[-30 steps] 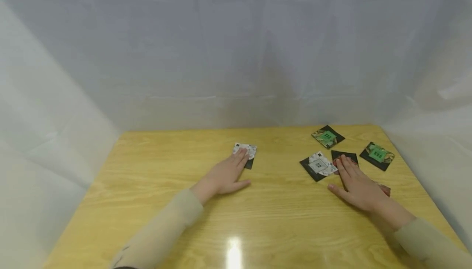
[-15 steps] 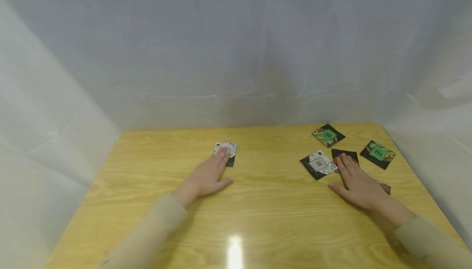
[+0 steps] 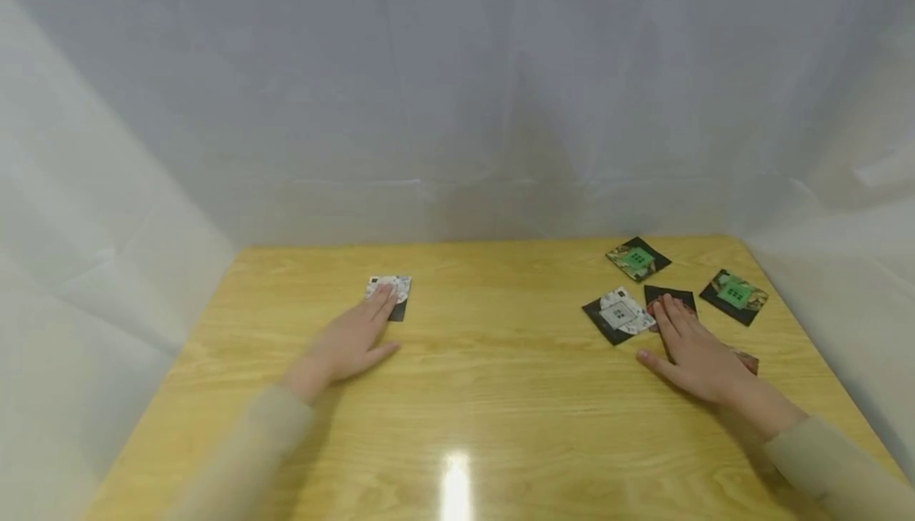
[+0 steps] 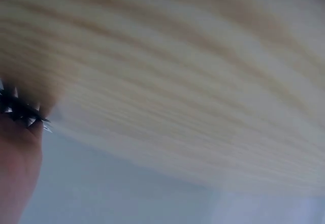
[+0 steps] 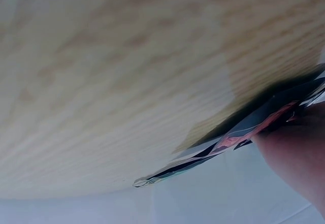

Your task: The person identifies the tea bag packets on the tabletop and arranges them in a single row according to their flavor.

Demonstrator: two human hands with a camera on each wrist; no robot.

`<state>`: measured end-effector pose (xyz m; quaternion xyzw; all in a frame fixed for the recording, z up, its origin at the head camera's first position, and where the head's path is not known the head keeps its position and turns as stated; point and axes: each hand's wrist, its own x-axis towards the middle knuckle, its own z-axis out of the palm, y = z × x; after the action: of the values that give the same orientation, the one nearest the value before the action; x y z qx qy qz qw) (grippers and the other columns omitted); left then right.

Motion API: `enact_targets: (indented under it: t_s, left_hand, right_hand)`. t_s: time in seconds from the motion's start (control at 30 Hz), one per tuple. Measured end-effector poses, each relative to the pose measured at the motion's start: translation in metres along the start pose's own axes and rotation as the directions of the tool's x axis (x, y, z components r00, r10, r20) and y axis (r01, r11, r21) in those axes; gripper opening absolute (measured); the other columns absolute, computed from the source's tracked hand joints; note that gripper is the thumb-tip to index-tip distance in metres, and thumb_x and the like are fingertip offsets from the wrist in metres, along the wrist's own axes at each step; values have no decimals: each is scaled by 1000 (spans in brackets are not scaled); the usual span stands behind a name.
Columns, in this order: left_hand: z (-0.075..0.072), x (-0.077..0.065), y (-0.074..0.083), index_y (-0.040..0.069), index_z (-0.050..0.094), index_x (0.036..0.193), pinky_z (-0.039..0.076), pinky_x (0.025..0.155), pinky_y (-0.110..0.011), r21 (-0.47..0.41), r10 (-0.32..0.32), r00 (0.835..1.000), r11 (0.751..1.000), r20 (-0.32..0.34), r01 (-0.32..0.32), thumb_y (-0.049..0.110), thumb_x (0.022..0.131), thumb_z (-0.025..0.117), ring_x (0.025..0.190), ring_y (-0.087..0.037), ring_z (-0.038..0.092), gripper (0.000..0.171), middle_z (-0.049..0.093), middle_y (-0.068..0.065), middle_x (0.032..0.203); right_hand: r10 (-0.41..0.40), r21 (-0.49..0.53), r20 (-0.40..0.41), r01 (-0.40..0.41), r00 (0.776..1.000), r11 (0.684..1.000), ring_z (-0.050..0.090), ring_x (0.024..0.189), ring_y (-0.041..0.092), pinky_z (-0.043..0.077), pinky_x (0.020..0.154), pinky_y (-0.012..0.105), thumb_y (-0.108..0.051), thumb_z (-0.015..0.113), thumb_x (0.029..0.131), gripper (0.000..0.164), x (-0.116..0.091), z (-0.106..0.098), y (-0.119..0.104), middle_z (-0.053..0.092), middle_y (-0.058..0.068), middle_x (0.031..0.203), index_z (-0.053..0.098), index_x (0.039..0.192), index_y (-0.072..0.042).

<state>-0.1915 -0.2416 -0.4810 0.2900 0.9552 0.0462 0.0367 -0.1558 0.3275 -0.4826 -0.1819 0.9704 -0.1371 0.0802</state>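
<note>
My left hand (image 3: 353,338) lies with straight fingers on a white-and-black sachet (image 3: 403,287), its fingertips over the printed middle and thumb spread to the side. The serrated edge of that sachet (image 4: 23,111) shows beside the hand in the left wrist view. At the right, the straight fingers of my right hand (image 3: 696,358) rest on a black-and-red sachet (image 3: 670,295), which they partly cover. A reddish corner of another packet (image 3: 746,361) sticks out beyond the right hand's edge, the rest hidden beneath it.
Beside the right fingertips lies a second white-and-black sachet (image 3: 618,314). Two green-and-black sachets are farther off, one near the back edge (image 3: 638,259) and one near the right edge (image 3: 735,296). White sheeting (image 3: 457,108) encloses the wooden table (image 3: 500,394).
My left hand has slid leftward across the table, and the white-and-black sachet under its fingers has moved with it. The right hand and the sachets around it stay in place.
</note>
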Motion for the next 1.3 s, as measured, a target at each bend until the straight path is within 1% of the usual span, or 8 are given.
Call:
enact_targets:
  t_s: [0.2, 0.3, 0.57, 0.8, 1.07, 1.3]
  left_hand:
    - [-1, -13, -20, -11, 21, 164, 26, 134, -55, 14, -25, 1000, 1000, -16, 25, 46, 109, 53, 163, -45, 20, 86, 16, -29, 175]
    - [-1, -19, -27, -11, 21, 164, 26, 134, -55, 20, -36, 999, 999, -11, 36, 47, 108, 53, 163, -45, 20, 86, 16, -28, 175]
    - [-4, -29, -40, -11, 23, 164, 29, 132, -57, 18, -52, 999, 998, -8, 52, 46, 109, 53, 162, -47, 22, 85, 18, -29, 175]
    - [-6, -36, -53, -9, 22, 165, 29, 132, -57, 25, -84, 996, 996, 5, 84, 48, 109, 53, 162, -47, 22, 85, 18, -28, 175]
    - [-5, -45, -66, -9, 25, 164, 31, 131, -58, 34, -80, 997, 996, -22, 80, 47, 108, 55, 160, -48, 26, 85, 21, -29, 174]
    - [-4, -50, -71, -8, 25, 165, 31, 131, -59, 44, -84, 996, 995, -23, 85, 48, 108, 56, 160, -48, 26, 85, 21, -29, 174]
  right_hand:
    - [-2, 10, 2, 2, 1000, 1000, 9, 161, 56, 15, 132, 67, -53, 53, 108, 97, -1, 0, 2, 5, 37, 173, 11, 165, 13]
    - [0, 11, 5, -1, 1000, 1000, 8, 161, 55, 15, 132, 67, -54, 53, 108, 97, -1, 1, 3, 4, 37, 173, 11, 165, 12]
    - [3, 8, 8, -3, 1000, 1000, 9, 161, 55, 16, 132, 68, -53, 53, 108, 97, -1, 2, 2, 5, 37, 173, 11, 165, 13]
    - [10, 28, 16, -10, 1000, 1000, 7, 161, 55, 12, 133, 67, -54, 53, 108, 97, 0, 0, -1, 3, 37, 173, 10, 165, 12]
    - [5, -8, 5, -5, 1000, 1000, 10, 161, 56, 17, 132, 67, -54, 53, 108, 97, 1, 0, 0, 6, 38, 173, 12, 164, 13]
    - [12, -1, 10, -12, 1000, 1000, 7, 161, 56, 15, 133, 67, -55, 53, 108, 97, 1, 0, -1, 4, 37, 173, 11, 165, 12]
